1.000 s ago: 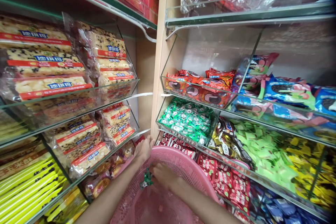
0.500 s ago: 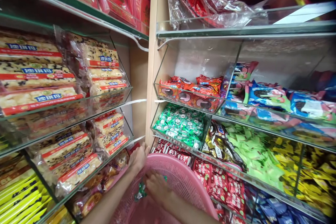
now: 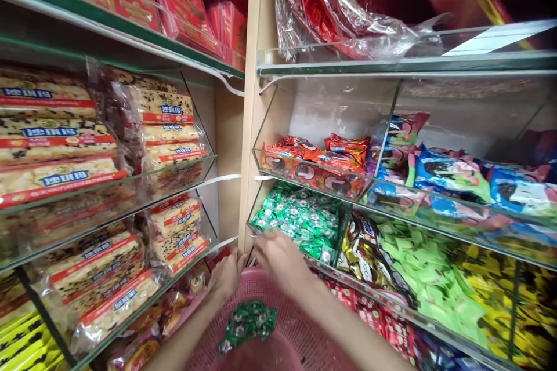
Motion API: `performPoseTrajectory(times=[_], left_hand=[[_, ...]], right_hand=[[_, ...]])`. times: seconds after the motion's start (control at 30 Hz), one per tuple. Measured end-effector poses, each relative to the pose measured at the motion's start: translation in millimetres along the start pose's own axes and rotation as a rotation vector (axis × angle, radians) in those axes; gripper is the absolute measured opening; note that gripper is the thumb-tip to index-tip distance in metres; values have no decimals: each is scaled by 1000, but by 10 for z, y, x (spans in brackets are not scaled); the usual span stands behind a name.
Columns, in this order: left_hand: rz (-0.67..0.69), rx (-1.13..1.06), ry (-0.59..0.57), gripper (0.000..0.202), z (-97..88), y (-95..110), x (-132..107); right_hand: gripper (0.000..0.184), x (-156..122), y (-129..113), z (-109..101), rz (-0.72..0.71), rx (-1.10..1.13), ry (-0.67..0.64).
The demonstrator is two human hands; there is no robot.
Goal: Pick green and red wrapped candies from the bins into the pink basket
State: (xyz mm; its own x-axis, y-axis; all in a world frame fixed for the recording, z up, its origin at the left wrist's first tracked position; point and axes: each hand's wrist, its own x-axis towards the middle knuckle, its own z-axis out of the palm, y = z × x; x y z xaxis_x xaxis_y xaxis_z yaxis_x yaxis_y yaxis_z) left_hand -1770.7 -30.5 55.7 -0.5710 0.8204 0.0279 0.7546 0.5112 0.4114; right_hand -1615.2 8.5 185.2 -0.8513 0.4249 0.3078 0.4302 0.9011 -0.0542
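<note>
- Green-wrapped sweets (image 3: pixel 247 324), one small heap: lying inside the pink basket, below both hands and between the two forearms; apart from the fingers of either hand.
- Pink basket (image 3: pixel 300 307), perforated sides, round rim: between the forearms, beneath the shelves' corner.
- Left hand (image 3: pixel 225 277): closed over the basket's far rim, up and slightly left of the heap.
- Right hand (image 3: pixel 278 261): raised above the far rim, up and right of the heap, fingers bent, blurred; whether anything is in its grasp cannot be told.
- Green sweets in the bin (image 3: pixel 300 217), many, same colour of wrapper: behind a clear front, just beyond the right hand, which overlaps the bin's lower left edge in view; contact cannot be told.
- Brown-and-gold packets (image 3: pixel 363 252): next compartment to the right.
- Light green packets (image 3: pixel 429 269): further right, same tier.
- Red-orange packets (image 3: pixel 322 156): tier above the green bin.
- Wrapped bars with red bands (image 3: pixel 180 229): left-hand shelving, above the left forearm.
</note>
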Motion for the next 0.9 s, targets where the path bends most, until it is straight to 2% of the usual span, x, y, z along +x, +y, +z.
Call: performPoseTrajectory(times=[0.07, 0.17, 0.27, 0.37, 0.43, 0.57, 0.67, 0.77, 0.83, 0.9], left_hand=[[21, 41, 14, 35, 9, 9, 3], [-3, 49, 8, 34, 8, 29, 1], [-27, 43, 4, 33, -6, 49, -12], [-40, 44, 9, 33, -5, 54, -18], [-34, 40, 12, 34, 4, 49, -16], [-23, 33, 13, 35, 21, 47, -13], [-32, 35, 12, 34, 23, 59, -24], [-34, 41, 15, 35, 25, 61, -36], [-14, 44, 3, 35, 28, 49, -40], [13, 43, -7, 35, 35, 33, -38]], right_hand=[[16, 140, 173, -220, 30, -86, 18], [16, 330, 371, -365, 108, -162, -19], [20, 464, 477, -344, 194, -169, -128], [22, 524, 536, -261, 211, -137, -191], [21, 529, 571, -211, 194, -117, -178], [14, 488, 621, -198, 140, -80, -68], [9, 399, 578, -295, 107, -15, 19], [8, 238, 411, -352, 6, 177, 92], [6, 110, 259, -247, -92, 359, 27], [5, 3, 127, 11, -162, 472, -180]])
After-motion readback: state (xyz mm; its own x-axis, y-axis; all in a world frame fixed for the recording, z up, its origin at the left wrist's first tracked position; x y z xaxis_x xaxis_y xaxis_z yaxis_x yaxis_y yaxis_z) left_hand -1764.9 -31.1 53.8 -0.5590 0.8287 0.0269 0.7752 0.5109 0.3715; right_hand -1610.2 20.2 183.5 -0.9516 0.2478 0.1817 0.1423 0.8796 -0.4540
